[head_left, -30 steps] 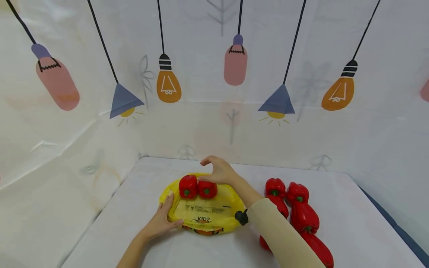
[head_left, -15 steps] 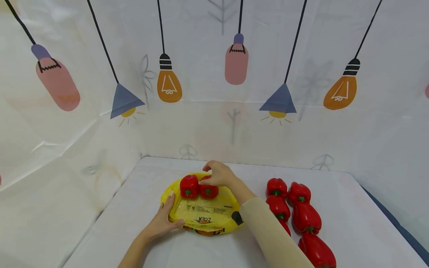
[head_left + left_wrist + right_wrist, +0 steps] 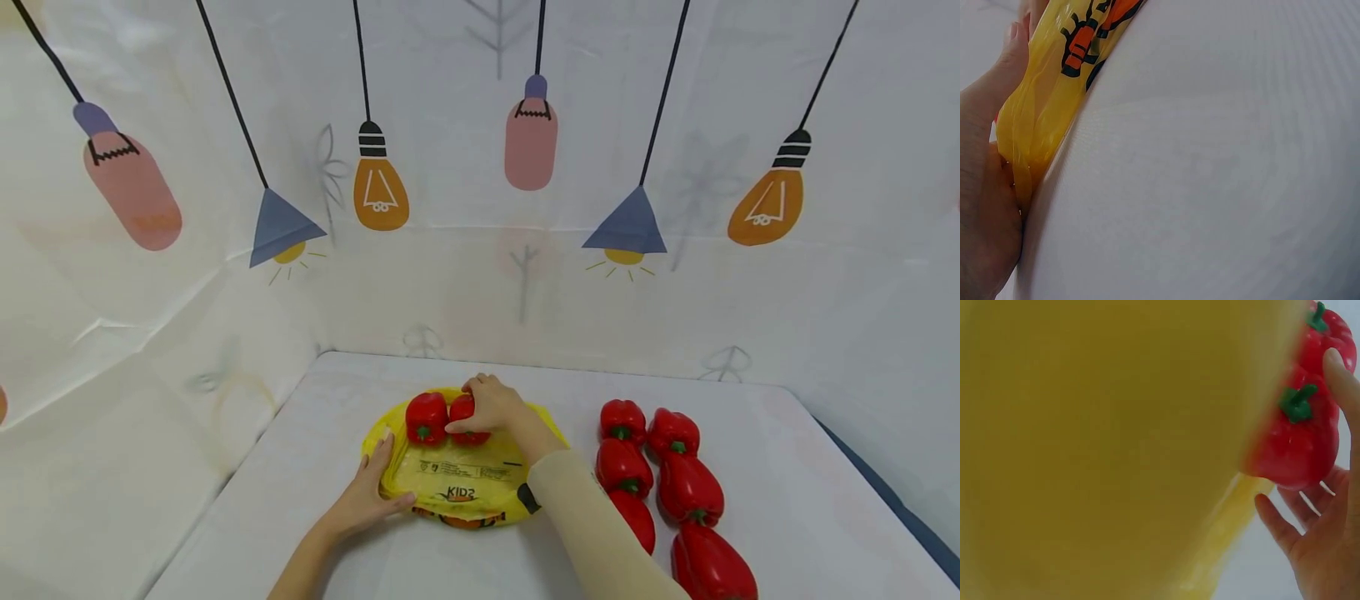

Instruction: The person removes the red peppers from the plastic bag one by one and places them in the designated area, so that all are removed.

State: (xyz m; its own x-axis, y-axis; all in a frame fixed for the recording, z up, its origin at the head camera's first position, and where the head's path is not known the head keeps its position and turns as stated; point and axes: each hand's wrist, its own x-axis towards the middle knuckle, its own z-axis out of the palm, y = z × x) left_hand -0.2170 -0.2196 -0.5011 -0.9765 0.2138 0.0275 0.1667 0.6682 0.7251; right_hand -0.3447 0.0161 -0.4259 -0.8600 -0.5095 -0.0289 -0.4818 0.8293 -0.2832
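In the head view, a yellow plastic bag (image 3: 480, 467) printed with KIDS lies on the white table, its edge rolled into an oval. Two red bell peppers rest on it side by side near its far edge. My right hand (image 3: 498, 408) grips the right bell pepper (image 3: 462, 406), thumb in front and fingers behind it; the left bell pepper (image 3: 427, 418) touches it. My left hand (image 3: 367, 492), thumb spread from fairly straight fingers, presses the bag's left edge. The left wrist view shows the bag (image 3: 1041, 106) against that hand. Blurred yellow fills much of the right wrist view.
Several more red bell peppers (image 3: 690, 487) stand in two rows on the table (image 3: 810, 492) right of the bag; my right sleeve (image 3: 592, 525) passes beside them. A white sheet wall (image 3: 450, 283) with printed lamps rises behind and to the left.
My right hand has come down from above the right bell pepper and closed round it. The left hand keeps its place on the bag. More peppers on the right show beyond the sleeve.
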